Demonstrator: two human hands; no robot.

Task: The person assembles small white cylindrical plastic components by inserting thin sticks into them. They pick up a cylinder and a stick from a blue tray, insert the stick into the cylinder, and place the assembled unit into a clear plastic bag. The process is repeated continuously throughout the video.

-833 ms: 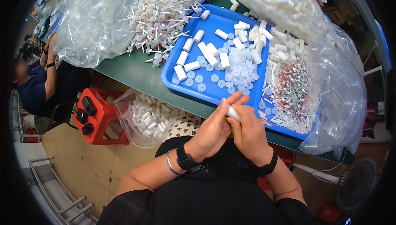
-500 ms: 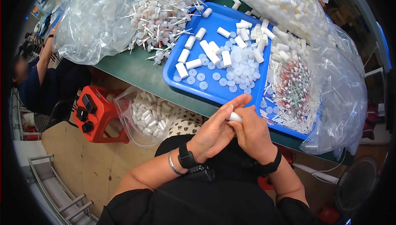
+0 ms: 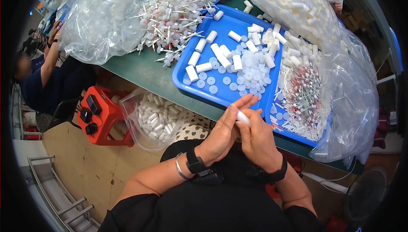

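Fingers [image 3: 256,123] of the right hand [image 3: 261,143] are clamped on a white cylinder [image 3: 242,117], just right of centre in the head view. The left hand [image 3: 219,140] meets it, fingers stretched out and thumb near the cylinder's upper end; whether it grips cannot be told. Just above both hands, a blue tray [image 3: 231,19] holds loose white pieces [image 3: 219,55] and translucent discs [image 3: 251,74]. A clear bag [image 3: 102,23] fills the upper left; a red stool [image 3: 108,121] stands lower, at left.
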